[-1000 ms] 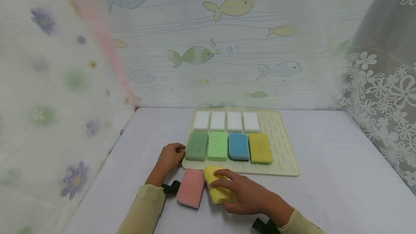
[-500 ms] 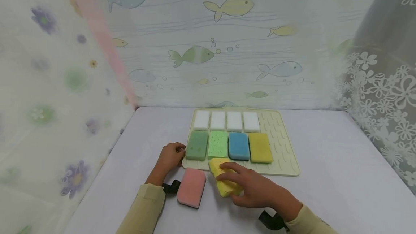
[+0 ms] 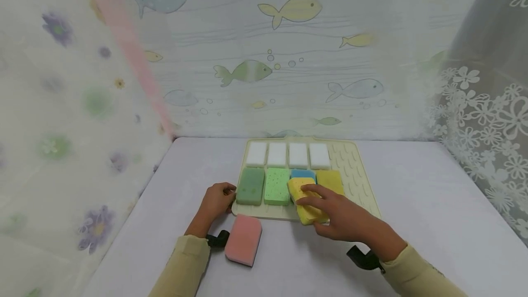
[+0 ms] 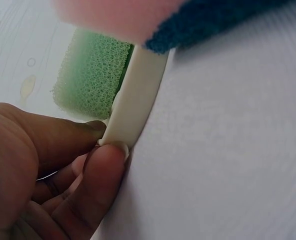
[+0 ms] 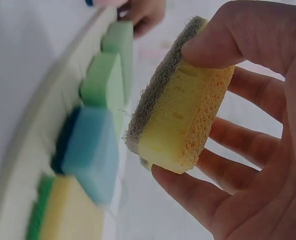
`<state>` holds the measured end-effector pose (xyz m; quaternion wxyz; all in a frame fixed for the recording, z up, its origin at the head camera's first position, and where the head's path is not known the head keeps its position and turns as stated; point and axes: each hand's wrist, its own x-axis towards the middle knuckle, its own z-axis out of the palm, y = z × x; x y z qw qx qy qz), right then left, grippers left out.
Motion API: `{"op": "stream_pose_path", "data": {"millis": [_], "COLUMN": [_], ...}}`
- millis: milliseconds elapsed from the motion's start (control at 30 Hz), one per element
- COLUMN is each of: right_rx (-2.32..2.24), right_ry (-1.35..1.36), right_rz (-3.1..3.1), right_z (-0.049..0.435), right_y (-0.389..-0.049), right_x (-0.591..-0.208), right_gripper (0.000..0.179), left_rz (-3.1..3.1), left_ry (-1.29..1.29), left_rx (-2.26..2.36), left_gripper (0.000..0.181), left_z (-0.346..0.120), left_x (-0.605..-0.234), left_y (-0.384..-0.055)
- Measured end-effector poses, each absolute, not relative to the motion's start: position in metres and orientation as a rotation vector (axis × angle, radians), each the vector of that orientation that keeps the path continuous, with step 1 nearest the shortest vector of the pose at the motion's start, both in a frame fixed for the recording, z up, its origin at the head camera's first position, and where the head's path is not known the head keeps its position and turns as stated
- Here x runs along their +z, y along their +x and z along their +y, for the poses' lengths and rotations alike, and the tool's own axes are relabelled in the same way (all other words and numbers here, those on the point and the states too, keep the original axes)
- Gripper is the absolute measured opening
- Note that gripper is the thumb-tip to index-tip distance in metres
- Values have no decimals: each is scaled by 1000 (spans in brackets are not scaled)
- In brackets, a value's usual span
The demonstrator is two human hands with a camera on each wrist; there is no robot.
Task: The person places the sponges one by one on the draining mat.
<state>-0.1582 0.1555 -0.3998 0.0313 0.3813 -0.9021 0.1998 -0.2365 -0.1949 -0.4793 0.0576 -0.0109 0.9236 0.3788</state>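
Note:
My right hand holds a bright yellow sponge with a grey scouring layer, thumb on one side and fingers on the other. In the head view that sponge is above the front edge of a cream ridged mat, partly covering a blue sponge and a darker yellow sponge. My left hand pinches the mat's left front corner between thumb and finger. Close to that hand on the mat is a dull green sponge; a light green speckled sponge lies beside it.
A pink sponge with a dark scouring base lies on the white tablecloth in front of the mat. Several white sponges, such as the leftmost white sponge, form the mat's back row. A fish-patterned curtain hangs behind.
My right hand has lifted the yellow sponge from beside the pink one and carried it right and forward over the mat. The left hand stays at the mat's corner.

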Motion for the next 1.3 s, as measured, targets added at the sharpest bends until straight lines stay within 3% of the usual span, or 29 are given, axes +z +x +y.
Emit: {"op": "stream_pose_path", "data": {"millis": [1300], "right_rx": [574], "right_ry": [810], "right_rz": [-2914], "right_z": [221], "right_y": [-262], "right_x": [-397], "right_gripper": [49], "left_rz": [2802], "left_ry": [-42], "left_rx": [1174], "left_gripper": [27], "left_z": [-194], "left_x": [-479], "left_y": [-237]}}
